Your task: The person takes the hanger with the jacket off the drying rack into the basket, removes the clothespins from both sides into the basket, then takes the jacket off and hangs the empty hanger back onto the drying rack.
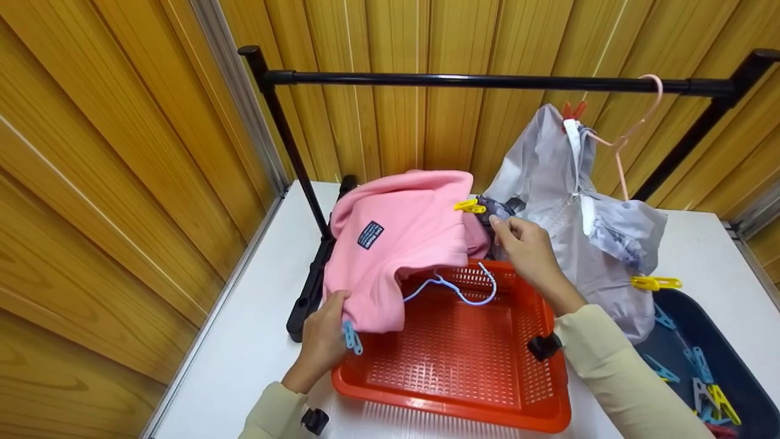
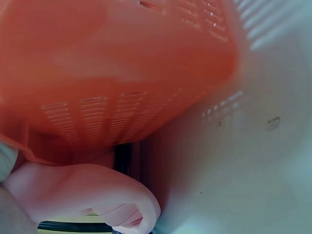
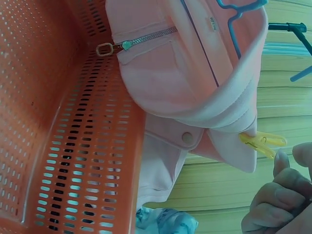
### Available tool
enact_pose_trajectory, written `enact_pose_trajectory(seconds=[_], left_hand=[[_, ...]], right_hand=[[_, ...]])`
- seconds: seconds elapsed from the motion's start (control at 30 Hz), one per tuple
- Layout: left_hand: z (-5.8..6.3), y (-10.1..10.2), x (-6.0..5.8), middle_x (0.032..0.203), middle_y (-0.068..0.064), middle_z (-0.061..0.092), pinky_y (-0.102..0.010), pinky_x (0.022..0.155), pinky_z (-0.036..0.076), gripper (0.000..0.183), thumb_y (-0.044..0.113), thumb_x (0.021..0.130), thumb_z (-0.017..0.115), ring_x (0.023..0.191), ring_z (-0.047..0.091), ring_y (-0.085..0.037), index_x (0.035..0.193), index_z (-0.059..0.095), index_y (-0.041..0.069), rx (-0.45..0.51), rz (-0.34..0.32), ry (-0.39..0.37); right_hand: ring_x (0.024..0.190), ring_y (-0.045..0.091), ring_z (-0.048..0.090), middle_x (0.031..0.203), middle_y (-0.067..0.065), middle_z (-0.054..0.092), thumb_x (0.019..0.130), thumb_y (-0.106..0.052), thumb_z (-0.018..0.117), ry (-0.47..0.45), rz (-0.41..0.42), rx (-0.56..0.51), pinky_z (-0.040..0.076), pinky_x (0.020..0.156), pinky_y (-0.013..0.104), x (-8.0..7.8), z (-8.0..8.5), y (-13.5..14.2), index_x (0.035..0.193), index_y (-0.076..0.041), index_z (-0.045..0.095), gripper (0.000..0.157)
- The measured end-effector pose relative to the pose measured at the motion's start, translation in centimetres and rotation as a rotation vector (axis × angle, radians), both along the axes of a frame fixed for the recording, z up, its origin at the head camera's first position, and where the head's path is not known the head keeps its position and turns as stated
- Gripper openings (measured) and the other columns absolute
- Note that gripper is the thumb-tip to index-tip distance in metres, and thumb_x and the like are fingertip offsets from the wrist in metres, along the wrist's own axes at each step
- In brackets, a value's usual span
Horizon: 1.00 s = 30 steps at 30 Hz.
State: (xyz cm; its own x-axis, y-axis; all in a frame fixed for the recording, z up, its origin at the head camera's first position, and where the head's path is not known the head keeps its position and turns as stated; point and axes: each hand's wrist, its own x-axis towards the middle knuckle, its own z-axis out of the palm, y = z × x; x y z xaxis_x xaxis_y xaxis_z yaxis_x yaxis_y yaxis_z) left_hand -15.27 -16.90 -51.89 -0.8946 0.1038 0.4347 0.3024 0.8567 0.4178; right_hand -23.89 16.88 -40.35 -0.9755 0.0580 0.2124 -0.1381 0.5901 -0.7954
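Observation:
A pink garment (image 1: 420,213) with a dark label drapes over the back left of the red basket (image 1: 451,410). A blue-and-white hanger (image 1: 494,285) sticks out from under it. My left hand (image 1: 323,332) grips the garment's near corner, beside a blue clothespin (image 1: 351,338) on its edge. A yellow clothespin (image 1: 470,207) bites the far right corner. Just right of that clip is my right hand (image 1: 529,247), fingers loosely bent and holding nothing; a small gap separates them in the right wrist view. That view also shows a zipper (image 3: 151,38) and a snap button (image 3: 187,138).
A black rack bar (image 1: 463,80) crosses behind. At right hangs a pale grey garment (image 1: 560,164) on a pink hanger (image 1: 621,143), with red and yellow clips. A dark tray (image 1: 755,353) holds several clothespins. Wooden panels stand behind and left of the white table (image 1: 213,366).

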Motion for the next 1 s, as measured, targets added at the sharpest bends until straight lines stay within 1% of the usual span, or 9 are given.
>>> enact_pose_trajectory(seconds=[0.17,0.27,0.4,0.53,0.63,0.77,0.87,1.0], left_hand=[[0.0,0.0,0.0,0.093,-0.004,0.064,-0.034,0.059,0.046,0.048,-0.001,0.067,0.064,0.063,0.052,-0.019,0.114,0.056,0.011,0.003,0.0,0.012],[0.0,0.1,0.1,0.093,-0.004,0.064,-0.033,0.059,0.046,0.049,0.0,0.067,0.065,0.063,0.052,-0.019,0.113,0.056,0.011,0.008,-0.004,0.016],[0.0,0.1,0.0,0.092,-0.004,0.065,-0.034,0.059,0.046,0.049,0.0,0.066,0.066,0.063,0.054,-0.019,0.113,0.056,0.011,0.014,0.001,0.013],[0.0,0.2,0.0,0.089,-0.004,0.064,-0.034,0.058,0.046,0.048,-0.001,0.067,0.065,0.062,0.054,-0.019,0.113,0.056,0.011,0.011,0.006,0.004],[0.0,0.1,0.0,0.088,-0.005,0.063,-0.033,0.058,0.045,0.048,-0.001,0.067,0.065,0.061,0.053,-0.019,0.113,0.056,0.011,0.006,0.007,0.0],[0.0,0.1,0.0,0.092,-0.004,0.064,-0.034,0.059,0.046,0.049,-0.001,0.067,0.067,0.063,0.055,-0.02,0.113,0.056,0.011,0.001,0.008,-0.002],[0.0,0.1,0.0,0.095,-0.004,0.065,-0.035,0.061,0.047,0.05,-0.001,0.067,0.068,0.065,0.056,-0.021,0.114,0.056,0.011,0.001,0.005,-0.006],[0.0,0.1,0.0,0.096,-0.004,0.065,-0.036,0.062,0.048,0.05,-0.002,0.067,0.068,0.066,0.056,-0.021,0.114,0.056,0.01,0.004,0.005,-0.01]], right_hand=[[0.061,0.018,0.047,0.055,-0.006,0.047,0.097,-0.045,0.05,-0.01,-0.01,0.009,0.038,0.054,0.027,-0.6,0.2,-0.5,0.068,-0.009,0.058,0.046],[0.061,0.019,0.047,0.054,-0.005,0.044,0.096,-0.048,0.05,-0.006,-0.016,0.028,0.038,0.056,0.028,-0.9,0.2,-0.7,0.062,-0.011,0.054,0.05],[0.057,0.019,0.048,0.051,-0.005,0.044,0.095,-0.054,0.048,-0.023,-0.012,0.035,0.039,0.056,0.03,-1.2,0.3,-1.1,0.057,-0.014,0.05,0.055],[0.058,0.018,0.05,0.05,-0.005,0.046,0.094,-0.058,0.045,-0.05,-0.016,0.029,0.04,0.057,0.031,-1.7,0.5,-1.5,0.057,-0.016,0.052,0.057],[0.061,0.019,0.049,0.051,-0.006,0.044,0.093,-0.06,0.045,-0.067,-0.025,0.02,0.039,0.057,0.031,-2.1,0.5,-1.7,0.056,-0.017,0.049,0.057],[0.061,0.02,0.046,0.05,-0.008,0.039,0.094,-0.058,0.046,-0.059,-0.031,0.019,0.036,0.057,0.031,-2.6,0.4,-2.1,0.052,-0.019,0.045,0.057],[0.061,0.02,0.045,0.049,-0.01,0.04,0.095,-0.056,0.046,-0.047,-0.031,0.018,0.035,0.057,0.031,-2.9,0.3,-2.2,0.051,-0.018,0.046,0.058],[0.062,0.02,0.048,0.051,-0.009,0.045,0.094,-0.057,0.046,-0.067,-0.029,0.001,0.037,0.059,0.031,-3.1,0.3,-2.4,0.056,-0.013,0.053,0.059]])
